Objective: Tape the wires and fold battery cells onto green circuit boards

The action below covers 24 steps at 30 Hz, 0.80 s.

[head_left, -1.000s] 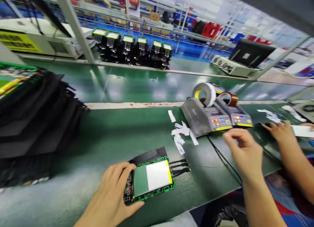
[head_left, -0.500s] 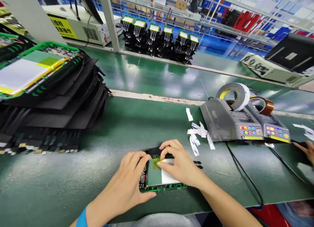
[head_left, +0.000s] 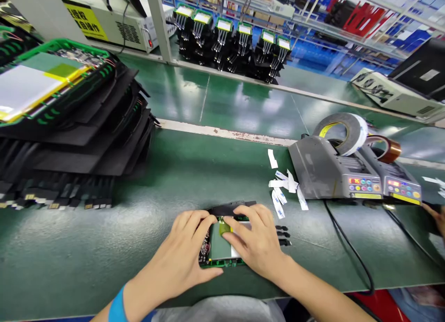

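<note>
Stacked circuit-board units (head_left: 86, 118) and tape dispensers (head_left: 318, 173) show an electronics workshop.

Device (head_left: 217, 249) green-framed, its face grey-green and white; tape patch (head_left: 224, 228) olive-yellow. Bench (head_left: 194, 173) dark green, wristband (head_left: 117, 307) bright blue. Loose strips (head_left: 277, 204) white with blue print; dispenser (head_left: 314, 169) grey, yellow-striped in front.

Left hand (head_left: 184, 250) bare; plain blue band (head_left: 117, 306) at the wrist. Right hand (head_left: 259, 241) and wrist bare. Forearms uncovered where visible. Grey clothing (head_left: 222, 310), creased, at tabletop's (head_left: 194, 173) near edge.
</note>
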Each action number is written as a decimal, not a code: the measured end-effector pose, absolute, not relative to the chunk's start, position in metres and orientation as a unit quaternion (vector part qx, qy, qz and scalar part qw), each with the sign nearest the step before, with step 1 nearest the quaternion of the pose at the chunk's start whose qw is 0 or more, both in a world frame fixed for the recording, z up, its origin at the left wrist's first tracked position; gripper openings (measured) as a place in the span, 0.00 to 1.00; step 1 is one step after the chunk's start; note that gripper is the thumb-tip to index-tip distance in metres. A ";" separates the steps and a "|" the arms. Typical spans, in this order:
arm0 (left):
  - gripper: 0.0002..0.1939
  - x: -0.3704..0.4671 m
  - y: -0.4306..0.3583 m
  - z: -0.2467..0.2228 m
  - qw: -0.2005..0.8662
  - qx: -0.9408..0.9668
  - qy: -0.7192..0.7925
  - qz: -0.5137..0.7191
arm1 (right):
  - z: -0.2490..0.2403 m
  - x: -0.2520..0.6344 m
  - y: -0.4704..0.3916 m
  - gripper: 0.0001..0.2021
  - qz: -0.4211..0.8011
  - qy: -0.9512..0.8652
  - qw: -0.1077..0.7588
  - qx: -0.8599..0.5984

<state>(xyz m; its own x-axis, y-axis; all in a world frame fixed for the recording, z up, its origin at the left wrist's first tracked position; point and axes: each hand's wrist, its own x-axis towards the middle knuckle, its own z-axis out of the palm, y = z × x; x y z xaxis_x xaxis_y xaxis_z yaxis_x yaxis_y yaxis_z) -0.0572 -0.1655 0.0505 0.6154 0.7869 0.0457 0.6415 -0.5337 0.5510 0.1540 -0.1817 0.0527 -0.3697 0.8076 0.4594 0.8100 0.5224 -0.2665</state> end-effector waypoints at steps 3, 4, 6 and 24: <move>0.39 -0.056 -0.165 0.050 0.241 0.865 0.413 0.150 | 0.054 0.155 -0.181 0.10 0.001 -0.841 0.265 -0.471; 0.39 -0.056 -0.165 0.050 0.239 0.866 0.413 0.150 | 0.054 0.155 -0.180 0.10 0.003 -0.844 0.264 -0.467; 0.39 -0.056 -0.165 0.050 0.236 0.867 0.414 0.149 | 0.053 0.155 -0.179 0.10 0.017 -0.846 0.267 -0.461; 0.36 -0.054 -0.165 0.051 0.188 0.879 0.412 0.150 | 0.050 0.150 -0.168 0.07 0.119 -0.849 0.220 -0.465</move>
<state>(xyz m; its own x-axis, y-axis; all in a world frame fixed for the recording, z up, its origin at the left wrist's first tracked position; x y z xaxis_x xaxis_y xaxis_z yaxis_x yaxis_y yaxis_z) -0.0539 -0.1646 0.0508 0.6149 0.7810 0.1094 0.6679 -0.5895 0.4543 0.1502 -0.1677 0.0499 -0.4704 0.8426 0.2622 0.7378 0.5386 -0.4070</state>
